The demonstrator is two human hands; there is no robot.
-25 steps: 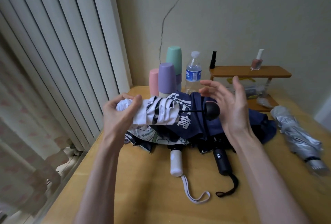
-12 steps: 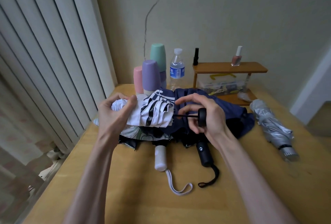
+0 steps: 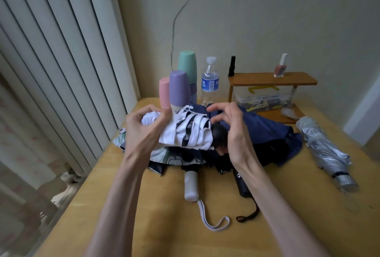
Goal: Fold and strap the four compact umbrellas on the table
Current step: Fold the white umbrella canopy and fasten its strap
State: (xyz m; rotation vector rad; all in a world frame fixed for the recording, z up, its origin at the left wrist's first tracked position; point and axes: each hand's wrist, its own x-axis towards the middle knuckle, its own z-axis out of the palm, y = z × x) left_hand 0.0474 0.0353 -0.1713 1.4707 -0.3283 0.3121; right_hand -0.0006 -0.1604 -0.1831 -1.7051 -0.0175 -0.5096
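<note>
Since half a second ago the black knob handle [image 3: 218,136] has closed up against the canopy of the white-and-black umbrella [image 3: 189,133], and its thin shaft no longer shows. The left hand [image 3: 147,129] grips that umbrella's bunched tip end, above the table [image 3: 144,226] at frame centre. The right hand [image 3: 234,133] cups the knob with arched fingers; whether it grips or only pushes cannot be told. Beneath lie a navy umbrella [image 3: 267,131] and a white-handled umbrella [image 3: 191,184], both loose. A silver umbrella [image 3: 324,150] lies bundled at right.
</note>
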